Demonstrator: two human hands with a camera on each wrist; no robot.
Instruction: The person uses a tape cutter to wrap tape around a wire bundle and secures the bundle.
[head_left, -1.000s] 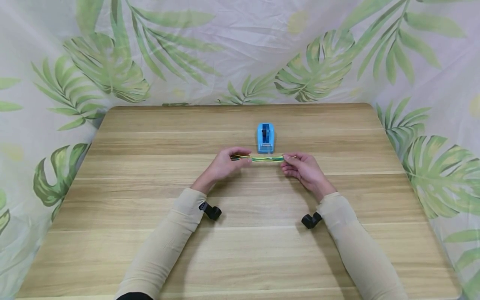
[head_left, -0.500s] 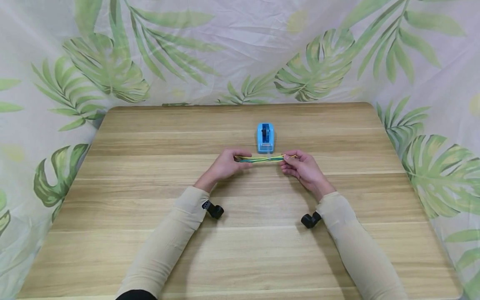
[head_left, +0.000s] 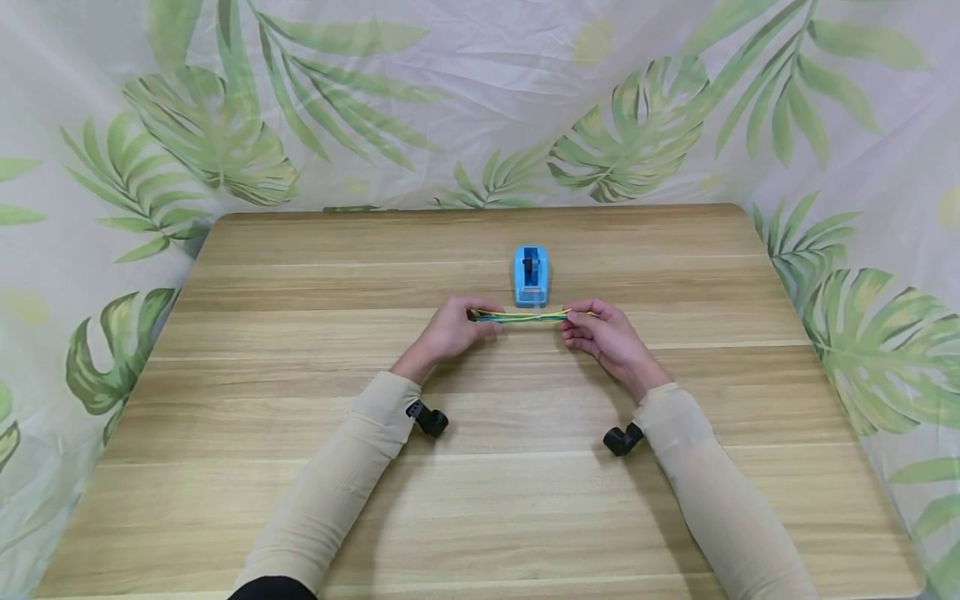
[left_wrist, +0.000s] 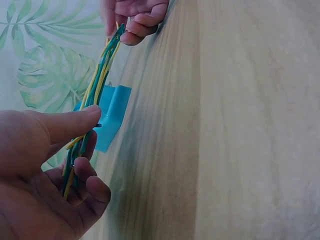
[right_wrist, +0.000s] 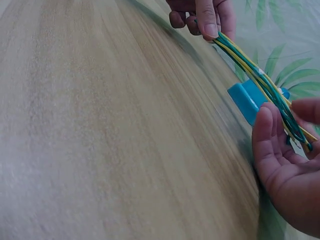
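Note:
A slim bundle of green and yellow wires (head_left: 525,317) is stretched sideways between my two hands, over the wooden table. My left hand (head_left: 448,331) pinches its left end between thumb and fingers; in the left wrist view the wire ends (left_wrist: 68,184) poke out below the thumb. At the other end, my right hand (head_left: 609,335) holds the bundle between thumb and fingertips, and looped ends (right_wrist: 306,144) show beside its fingers. Just behind the wires stands a blue tape dispenser (head_left: 531,293). Clear tape seems to reach from its front edge to the bundle; whether it sticks there I cannot tell.
The wooden table (head_left: 510,500) spreads around both forearms, its far edge behind the dispenser. A leaf-printed cloth (head_left: 480,100) hangs along the back and sides. Each beige sleeve carries a small black wrist camera (head_left: 430,420).
My left hand has shifted slightly to the right, and its thumb has closed in under the wires. My right hand and the tape dispenser stay almost where they were.

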